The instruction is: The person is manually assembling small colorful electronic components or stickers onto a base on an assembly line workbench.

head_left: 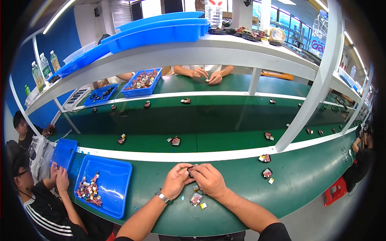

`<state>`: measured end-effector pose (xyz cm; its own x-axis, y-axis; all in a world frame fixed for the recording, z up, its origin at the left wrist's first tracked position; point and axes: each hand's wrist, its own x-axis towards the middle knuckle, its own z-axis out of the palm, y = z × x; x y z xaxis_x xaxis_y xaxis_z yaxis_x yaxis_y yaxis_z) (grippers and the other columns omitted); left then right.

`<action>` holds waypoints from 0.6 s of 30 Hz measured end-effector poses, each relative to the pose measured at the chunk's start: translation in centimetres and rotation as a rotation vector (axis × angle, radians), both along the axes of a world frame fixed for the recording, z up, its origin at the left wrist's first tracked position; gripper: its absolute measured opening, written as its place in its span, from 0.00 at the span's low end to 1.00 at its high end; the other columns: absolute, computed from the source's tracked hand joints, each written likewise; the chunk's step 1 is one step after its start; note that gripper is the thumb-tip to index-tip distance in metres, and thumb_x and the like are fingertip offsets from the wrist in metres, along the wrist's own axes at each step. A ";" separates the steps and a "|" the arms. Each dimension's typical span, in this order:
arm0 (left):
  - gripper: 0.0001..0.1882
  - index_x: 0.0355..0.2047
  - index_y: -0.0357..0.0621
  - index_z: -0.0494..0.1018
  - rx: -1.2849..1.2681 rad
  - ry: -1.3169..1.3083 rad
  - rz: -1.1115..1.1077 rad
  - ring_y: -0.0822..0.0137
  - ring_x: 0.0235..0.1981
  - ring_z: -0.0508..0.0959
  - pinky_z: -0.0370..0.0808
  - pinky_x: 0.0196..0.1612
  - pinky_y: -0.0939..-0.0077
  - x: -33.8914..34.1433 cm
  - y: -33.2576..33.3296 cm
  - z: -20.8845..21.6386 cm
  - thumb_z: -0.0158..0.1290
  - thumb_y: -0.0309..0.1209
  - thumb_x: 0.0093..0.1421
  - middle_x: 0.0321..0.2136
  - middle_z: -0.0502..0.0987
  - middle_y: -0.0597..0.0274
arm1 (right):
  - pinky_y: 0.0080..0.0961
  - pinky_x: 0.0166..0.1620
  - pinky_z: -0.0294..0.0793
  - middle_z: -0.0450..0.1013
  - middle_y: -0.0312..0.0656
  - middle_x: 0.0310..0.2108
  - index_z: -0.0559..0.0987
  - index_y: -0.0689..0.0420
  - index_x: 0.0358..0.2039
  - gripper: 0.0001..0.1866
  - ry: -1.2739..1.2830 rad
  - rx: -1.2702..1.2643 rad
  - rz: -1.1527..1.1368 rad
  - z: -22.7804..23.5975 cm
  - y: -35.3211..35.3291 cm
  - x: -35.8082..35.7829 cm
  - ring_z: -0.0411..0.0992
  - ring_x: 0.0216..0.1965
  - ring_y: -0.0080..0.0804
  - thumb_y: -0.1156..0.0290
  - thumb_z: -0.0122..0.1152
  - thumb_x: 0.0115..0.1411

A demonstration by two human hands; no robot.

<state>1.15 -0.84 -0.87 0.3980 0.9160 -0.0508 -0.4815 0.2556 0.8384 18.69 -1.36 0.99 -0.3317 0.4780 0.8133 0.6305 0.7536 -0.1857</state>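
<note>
Above the green bench (241, 193), my left hand (175, 181) and my right hand (210, 181) meet, fingers pinched on a small black-rimmed part (190, 170) with a dark middle. Its exact kind is too small to make out, and my fingertips cover much of it. Just below my hands, a small electronic assembly (196, 198) in a dark case lies on the bench, with a yellow-and-white piece (203, 205) beside it. Farther right on the bench sit two similar assemblies, one (264, 158) by the white rail and another (267, 173) nearer me.
A blue tray (128, 176) with red-and-black assemblies stands at my left, beside a seated co-worker (44, 201). Beyond the white rail (161, 155), a green conveyor belt (217, 138) carries spaced assemblies. A white shelf (193, 56) with blue trays spans above; its post (305, 104) rises at right.
</note>
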 end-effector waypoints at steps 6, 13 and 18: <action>0.13 0.53 0.39 0.64 0.008 0.014 0.000 0.67 0.50 0.76 0.76 0.54 0.65 -0.1 0.0 -0.1 0.47 0.26 0.69 0.48 0.77 0.58 | 0.27 0.35 0.77 0.74 0.38 0.34 0.81 0.58 0.32 0.09 -0.033 -0.022 -0.119 0.2 -0.6 -0.5 0.74 0.35 0.34 0.79 0.65 0.47; 0.13 0.53 0.37 0.64 0.015 0.007 0.000 0.65 0.52 0.76 0.76 0.55 0.66 0.0 0.0 0.0 0.44 0.24 0.70 0.55 0.74 0.53 | 0.26 0.36 0.77 0.73 0.40 0.34 0.80 0.61 0.36 0.13 -0.067 -0.004 -0.066 -0.1 -0.6 -0.2 0.73 0.35 0.34 0.78 0.61 0.48; 0.13 0.53 0.38 0.64 0.014 0.015 -0.003 0.66 0.52 0.76 0.76 0.55 0.65 -0.1 0.1 -0.3 0.45 0.25 0.69 0.53 0.74 0.54 | 0.27 0.38 0.77 0.73 0.40 0.35 0.79 0.62 0.37 0.13 -0.109 -0.008 -0.091 -0.1 -0.6 -0.3 0.73 0.35 0.34 0.78 0.61 0.49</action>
<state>1.01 -0.76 -1.18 0.3998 0.9155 -0.0438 -0.4685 0.2452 0.8488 18.39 -1.95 0.93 -0.3731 0.5165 0.7707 0.7131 0.6911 -0.1180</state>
